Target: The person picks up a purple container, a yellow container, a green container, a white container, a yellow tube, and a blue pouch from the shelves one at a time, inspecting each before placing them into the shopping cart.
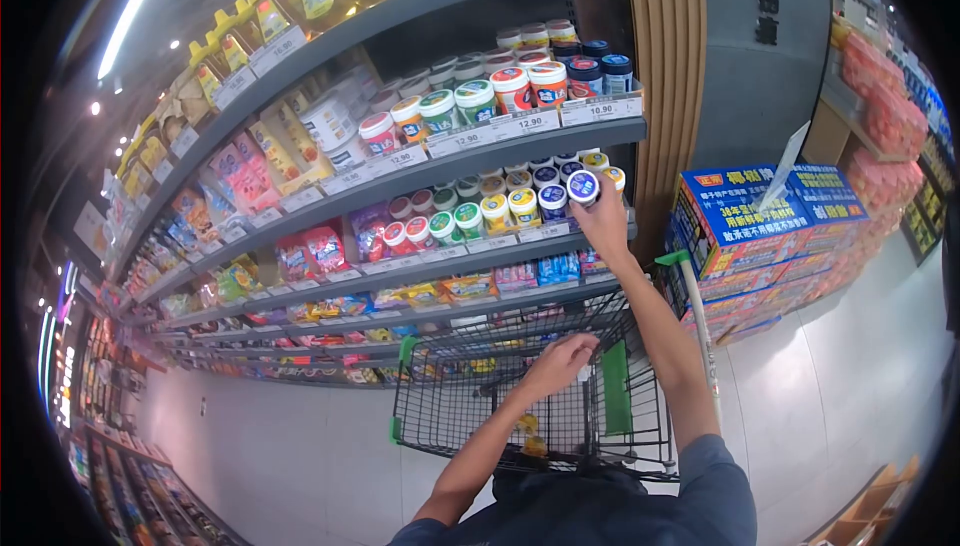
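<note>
My right hand [605,221] reaches to the shelf and grips a small round tub with a purple-blue lid [581,186], tilted so its lid faces me. Behind and beside it stand matching tubs [552,202] with blue lids, and yellow-lidded tubs [523,208] to the left. Lower down, my left hand [563,366] hovers over the wire shopping cart [450,386]. Its fingers are loosely curled in, and I see nothing in them. A small yellow item [533,444] lies low in the cart.
Above is a shelf of larger tubs [475,100] with price tags [468,140]. Bagged sweets [325,249] line the shelves to the left. Right of the wooden slatted pillar [668,66], blue printed cartons [770,211] are stacked on the floor. The cart's pale side bar [698,316] runs beside my right arm.
</note>
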